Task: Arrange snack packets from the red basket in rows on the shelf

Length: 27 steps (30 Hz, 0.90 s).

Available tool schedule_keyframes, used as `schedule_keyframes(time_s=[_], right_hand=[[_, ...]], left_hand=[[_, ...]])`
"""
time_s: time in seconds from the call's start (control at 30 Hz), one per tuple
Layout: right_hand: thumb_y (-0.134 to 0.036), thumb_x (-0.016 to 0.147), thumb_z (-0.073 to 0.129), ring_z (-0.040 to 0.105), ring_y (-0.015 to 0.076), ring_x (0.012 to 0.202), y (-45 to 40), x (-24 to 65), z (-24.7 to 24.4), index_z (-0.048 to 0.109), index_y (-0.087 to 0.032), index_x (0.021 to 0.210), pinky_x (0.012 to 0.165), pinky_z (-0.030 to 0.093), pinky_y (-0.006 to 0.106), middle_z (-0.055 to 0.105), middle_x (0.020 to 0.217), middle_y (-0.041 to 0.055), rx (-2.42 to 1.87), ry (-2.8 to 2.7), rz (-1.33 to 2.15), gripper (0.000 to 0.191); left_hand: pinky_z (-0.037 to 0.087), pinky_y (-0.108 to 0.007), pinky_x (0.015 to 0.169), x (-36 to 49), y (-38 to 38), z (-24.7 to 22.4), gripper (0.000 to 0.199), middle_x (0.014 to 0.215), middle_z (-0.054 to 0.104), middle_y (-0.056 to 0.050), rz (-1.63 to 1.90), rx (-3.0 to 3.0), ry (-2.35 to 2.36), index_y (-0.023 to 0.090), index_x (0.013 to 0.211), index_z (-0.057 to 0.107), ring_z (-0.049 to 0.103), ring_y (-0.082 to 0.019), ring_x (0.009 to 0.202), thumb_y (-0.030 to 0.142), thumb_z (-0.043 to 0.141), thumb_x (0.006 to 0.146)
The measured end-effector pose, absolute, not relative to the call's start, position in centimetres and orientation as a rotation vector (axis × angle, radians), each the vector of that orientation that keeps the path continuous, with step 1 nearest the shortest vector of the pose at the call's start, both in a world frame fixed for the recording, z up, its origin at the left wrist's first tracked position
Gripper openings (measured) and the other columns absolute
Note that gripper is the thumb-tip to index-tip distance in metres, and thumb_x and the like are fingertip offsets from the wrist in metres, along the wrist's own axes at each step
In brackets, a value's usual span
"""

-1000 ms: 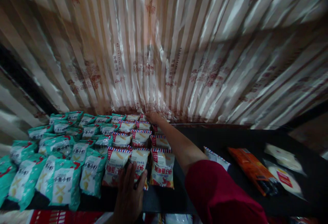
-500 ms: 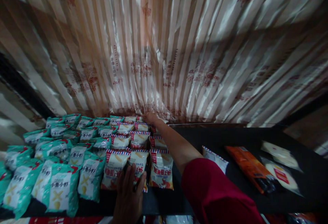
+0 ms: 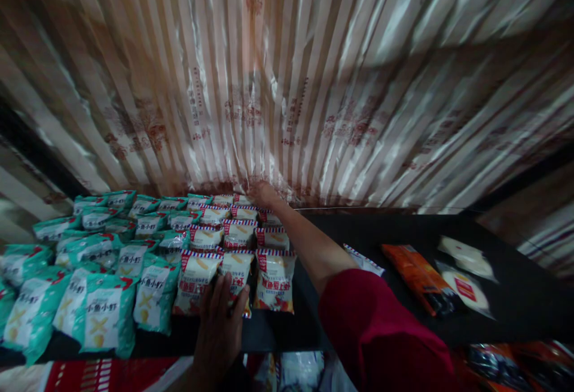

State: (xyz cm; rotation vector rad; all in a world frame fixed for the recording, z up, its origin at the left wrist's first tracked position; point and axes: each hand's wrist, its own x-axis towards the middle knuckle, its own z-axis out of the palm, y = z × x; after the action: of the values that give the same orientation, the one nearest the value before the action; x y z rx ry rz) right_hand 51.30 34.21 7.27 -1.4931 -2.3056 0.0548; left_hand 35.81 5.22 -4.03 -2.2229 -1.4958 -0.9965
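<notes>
Rows of small white snack bags (image 3: 274,281) with red print and striped tops stand on a black shelf (image 3: 309,326). My left hand (image 3: 220,323) rests against the front snack bags, fingers stretched out and apart, grasping nothing. Stretched to the back of these rows, my right hand (image 3: 263,193) is at the rearmost bag (image 3: 242,199), near the foil backing. Its fingers are small and dim, so whether they grip a bag is unclear. Teal snack bags (image 3: 105,314) stand in rows just left of the white ones.
Right of my arm lie a white bag (image 3: 363,260), an orange packet (image 3: 419,278) and clear packs of pale, flat food (image 3: 466,287). Striped foil sheeting (image 3: 287,93) rises behind the shelf. Below its front edge are a red basket (image 3: 107,374) and more packets (image 3: 502,362).
The view has tilted down slightly, showing more below the shelf edge. Both hands keep nearly the same places against the bags; the right hand sits slightly farther back.
</notes>
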Motion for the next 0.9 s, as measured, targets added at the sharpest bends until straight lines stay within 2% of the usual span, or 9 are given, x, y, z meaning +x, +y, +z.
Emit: schedule_keyframes(time_s=[0.1, 0.2, 0.33, 0.43, 0.6, 0.7, 0.9], right_hand=[[-0.018, 0.087, 0.051, 0.060, 0.0137, 0.089, 32.6, 52.8, 8.3, 0.068, -0.009, 0.096, 0.090, 0.043, 0.027, 0.071, 0.095, 0.0090, -1.405, -2.203, 0.025, 0.021], [-0.018, 0.089, 0.047, 0.057, 0.0162, 0.102, 29.5, 54.8, 8.9, 0.066, -0.010, 0.102, 0.100, 0.037, 0.032, 0.069, 0.104, 0.0099, -1.335, -2.071, -0.016, 0.025], [-0.027, 0.092, 0.041, 0.053, 0.0197, 0.113, 22.8, 57.4, 8.4, 0.063, -0.014, 0.110, 0.101, 0.040, 0.036, 0.065, 0.113, 0.0110, -1.282, -1.934, -0.021, 0.031], [-0.031, 0.091, 0.042, 0.054, 0.0216, 0.112, 16.7, 58.1, 7.0, 0.062, -0.019, 0.114, 0.098, 0.043, 0.041, 0.065, 0.112, 0.0099, -1.205, -1.783, 0.085, 0.032], [-0.035, 0.090, 0.043, 0.053, 0.0238, 0.114, 8.6, 57.7, 3.3, 0.057, -0.021, 0.121, 0.098, 0.043, 0.044, 0.061, 0.119, 0.0105, -1.372, -1.654, 0.196, 0.037], [-0.038, 0.088, 0.046, 0.050, 0.0258, 0.117, 6.2, 57.1, 0.9, 0.051, -0.018, 0.127, 0.099, 0.042, 0.046, 0.058, 0.124, 0.0130, -1.492, -1.583, 0.214, 0.044], [-0.036, 0.086, 0.049, 0.052, 0.0244, 0.116, 4.7, 55.3, -1.4, 0.046, -0.017, 0.131, 0.099, 0.044, 0.042, 0.056, 0.126, 0.0133, -1.564, -1.539, 0.387, 0.050]], left_hand=[[0.017, -0.052, 0.110, 35.7, 5.0, -3.8, 0.050, 0.152, 0.018, -0.011, -0.979, -2.233, -1.498, 0.029, 0.129, 0.050, 0.025, -0.031, 0.136, 0.022, 0.058, 0.079], [0.019, -0.053, 0.109, 35.7, 4.9, -3.3, 0.050, 0.152, 0.018, -0.011, -0.960, -2.235, -1.496, 0.028, 0.129, 0.050, 0.028, -0.032, 0.135, 0.021, 0.057, 0.080], [0.020, -0.053, 0.109, 35.6, 4.8, -3.1, 0.050, 0.153, 0.014, -0.012, -0.926, -2.244, -1.477, 0.027, 0.130, 0.048, 0.027, -0.032, 0.135, 0.020, 0.057, 0.081], [0.019, -0.053, 0.109, 35.6, 4.7, -3.1, 0.051, 0.154, 0.013, -0.011, -0.919, -2.248, -1.467, 0.028, 0.132, 0.046, 0.025, -0.031, 0.136, 0.020, 0.056, 0.082], [0.019, -0.053, 0.109, 35.7, 4.6, -2.9, 0.047, 0.152, 0.018, -0.011, -0.909, -2.255, -1.520, 0.028, 0.130, 0.049, 0.027, -0.031, 0.136, 0.026, 0.055, 0.083], [0.019, -0.053, 0.108, 35.8, 4.6, -2.5, 0.045, 0.150, 0.023, -0.012, -0.869, -2.241, -1.547, 0.028, 0.128, 0.051, 0.029, -0.031, 0.135, 0.027, 0.054, 0.083], [0.021, -0.052, 0.107, 35.9, 4.4, -2.1, 0.041, 0.148, 0.028, -0.015, -0.852, -2.219, -1.500, 0.025, 0.126, 0.054, 0.032, -0.032, 0.133, 0.025, 0.048, 0.086]])
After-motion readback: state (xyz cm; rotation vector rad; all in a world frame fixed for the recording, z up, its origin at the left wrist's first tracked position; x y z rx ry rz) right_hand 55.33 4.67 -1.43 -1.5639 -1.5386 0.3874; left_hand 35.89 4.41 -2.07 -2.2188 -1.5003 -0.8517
